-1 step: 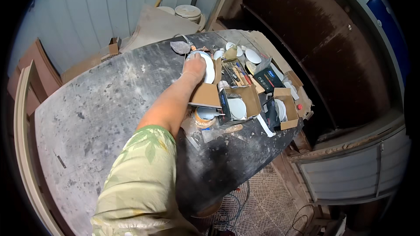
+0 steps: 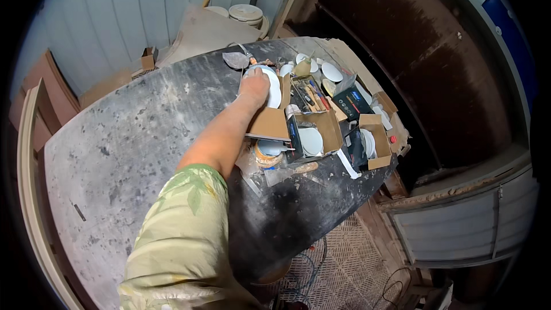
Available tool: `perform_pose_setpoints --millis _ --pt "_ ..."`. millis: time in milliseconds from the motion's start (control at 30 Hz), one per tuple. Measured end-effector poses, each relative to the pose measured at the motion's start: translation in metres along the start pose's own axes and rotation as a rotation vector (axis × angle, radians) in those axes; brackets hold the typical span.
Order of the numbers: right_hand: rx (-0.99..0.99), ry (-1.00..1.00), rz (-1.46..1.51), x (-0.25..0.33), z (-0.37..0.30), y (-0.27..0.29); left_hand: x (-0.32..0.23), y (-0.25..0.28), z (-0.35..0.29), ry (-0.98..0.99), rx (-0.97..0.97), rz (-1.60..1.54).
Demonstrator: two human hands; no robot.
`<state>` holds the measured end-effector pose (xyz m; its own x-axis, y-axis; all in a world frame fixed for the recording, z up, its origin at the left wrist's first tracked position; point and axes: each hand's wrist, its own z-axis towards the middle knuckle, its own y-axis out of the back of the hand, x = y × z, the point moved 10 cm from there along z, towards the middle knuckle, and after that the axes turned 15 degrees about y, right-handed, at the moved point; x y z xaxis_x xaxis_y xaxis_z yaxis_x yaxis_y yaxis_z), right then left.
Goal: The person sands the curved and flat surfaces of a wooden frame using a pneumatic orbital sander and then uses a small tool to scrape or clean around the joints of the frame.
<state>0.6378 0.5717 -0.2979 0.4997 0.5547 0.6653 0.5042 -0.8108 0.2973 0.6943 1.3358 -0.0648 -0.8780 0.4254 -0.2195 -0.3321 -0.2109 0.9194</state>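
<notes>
Table (image 2: 143, 155): white discs (image 2: 274, 94) placed toward one o'clock, touched from above by left hand (image 2: 254, 85); fingers curled, whether gripping cannot be told. Step judged: discs being handled; for lifting, firm rim hold called for.

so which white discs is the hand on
The leftmost white discs, partly covered by the hand. The middle box and right-hand box hold white discs too, but farther right, with no hand on them.

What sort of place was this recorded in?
Probably a workshop, perhaps for sanding or filling work: a stained table, a scraper and white discs suggest it.
</notes>
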Motion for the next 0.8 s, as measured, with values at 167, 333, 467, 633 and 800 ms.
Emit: perform_pose_setpoints --millis 167,333,467,633,800 --pt "0.028 0.004 -0.010 0.000 -0.001 -0.005 -0.015 0.023 -0.018 -0.226 -0.283 0.109" --pt "0.083 0.053 0.008 0.002 0.005 -0.010 0.004 0.031 -0.028 -0.192 -0.064 -0.147" --pt "0.179 0.180 0.092 0.013 0.021 -0.011 0.019 0.111 -0.068 -0.370 -0.163 -0.436" --pt "0.569 0.359 0.239 0.059 0.082 -0.038 0.029 0.177 -0.193 0.061 0.016 -1.197" --pt "0.960 0.514 0.754 0.246 -0.079 -0.152 0.047 0.138 -0.389 0.528 0.655 -1.599"
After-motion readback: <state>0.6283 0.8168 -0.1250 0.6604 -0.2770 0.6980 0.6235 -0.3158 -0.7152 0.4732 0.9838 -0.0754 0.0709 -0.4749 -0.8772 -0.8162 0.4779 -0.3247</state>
